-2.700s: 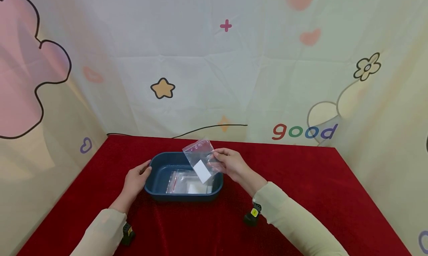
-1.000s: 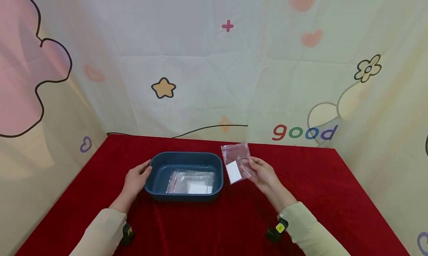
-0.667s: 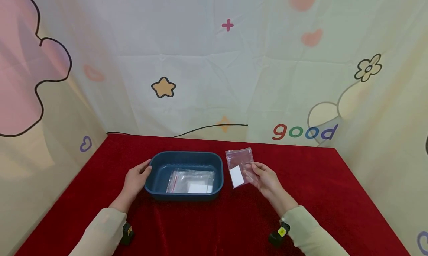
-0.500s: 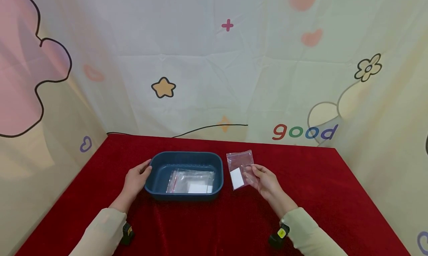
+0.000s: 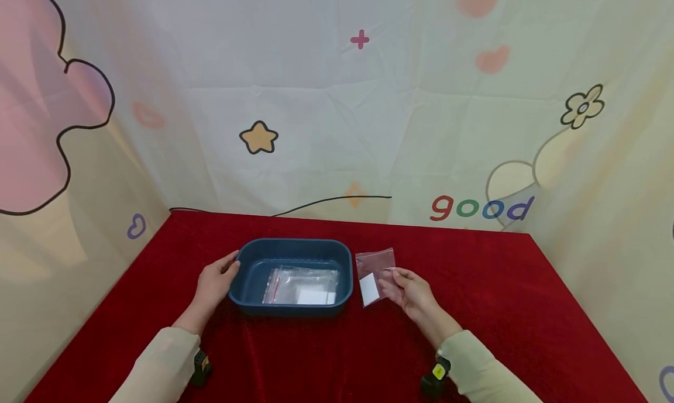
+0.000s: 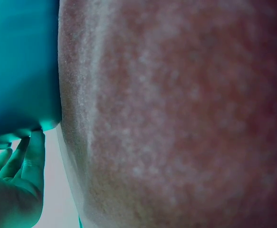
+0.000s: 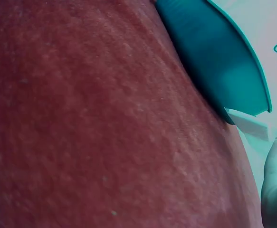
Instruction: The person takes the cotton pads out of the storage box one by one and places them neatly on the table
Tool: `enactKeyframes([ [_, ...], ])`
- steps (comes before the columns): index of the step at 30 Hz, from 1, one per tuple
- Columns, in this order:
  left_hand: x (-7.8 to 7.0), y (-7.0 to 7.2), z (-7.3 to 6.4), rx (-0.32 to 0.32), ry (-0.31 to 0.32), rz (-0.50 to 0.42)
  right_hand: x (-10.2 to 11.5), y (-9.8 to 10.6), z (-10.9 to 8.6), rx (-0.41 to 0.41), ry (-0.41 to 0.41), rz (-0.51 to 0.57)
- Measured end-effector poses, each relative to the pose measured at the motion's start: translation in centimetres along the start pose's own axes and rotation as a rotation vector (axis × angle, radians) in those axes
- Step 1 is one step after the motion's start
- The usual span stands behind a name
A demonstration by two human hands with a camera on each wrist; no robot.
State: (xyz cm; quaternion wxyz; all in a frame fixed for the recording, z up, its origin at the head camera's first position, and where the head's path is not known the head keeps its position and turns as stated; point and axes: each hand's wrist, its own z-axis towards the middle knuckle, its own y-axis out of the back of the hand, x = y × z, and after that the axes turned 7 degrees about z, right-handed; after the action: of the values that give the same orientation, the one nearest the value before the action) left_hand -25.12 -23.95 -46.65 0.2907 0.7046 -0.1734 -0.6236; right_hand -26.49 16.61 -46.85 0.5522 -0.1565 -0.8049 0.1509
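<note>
While the left hand (image 5: pixel 213 283) rests against the left end of a blue basin (image 5: pixel 297 249), the right hand (image 5: pixel 416 295) holds a small clear bag (image 5: pixel 375 264) just beyond the basin's right end. The right grip is closed on the bag's right edge, pinching the film between thumb and fingers; the left grip is unclenched, its fingers extended and touching the basin's outer side, as the left wrist view also shows. The held bag is tilted slightly, and a white rectangular insert (image 5: pixel 369 289) sits in its lower left part. Whether the bag's lowest corner meets the surface beneath cannot be told. Inside the basin, towards the front, further clear bags (image 5: pixel 302 283) lie flat and overlapping, one with a red line near its left edge; white shows through them at the lower right. The basin stands on a table (image 5: pixel 316 356) spread with red cloth, which fills most of both wrist views. Behind hangs a pale printed curtain (image 5: pixel 316 110) bearing a yellow star (image 5: pixel 258 137) and the word "good" in coloured letters.
</note>
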Motion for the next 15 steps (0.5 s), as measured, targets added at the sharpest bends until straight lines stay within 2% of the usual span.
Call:
enactKeyframes([
  [8, 0.05, -0.05, -0.1, -0.008, -0.013, 0.022, -0.62, -0.07, 0.1, -0.004, -0.006, 0.014],
  [15, 0.05, 0.03, -0.02, 0.003, -0.004, 0.013, -0.7, 0.3, 0.0, -0.021, -0.019, -0.044],
])
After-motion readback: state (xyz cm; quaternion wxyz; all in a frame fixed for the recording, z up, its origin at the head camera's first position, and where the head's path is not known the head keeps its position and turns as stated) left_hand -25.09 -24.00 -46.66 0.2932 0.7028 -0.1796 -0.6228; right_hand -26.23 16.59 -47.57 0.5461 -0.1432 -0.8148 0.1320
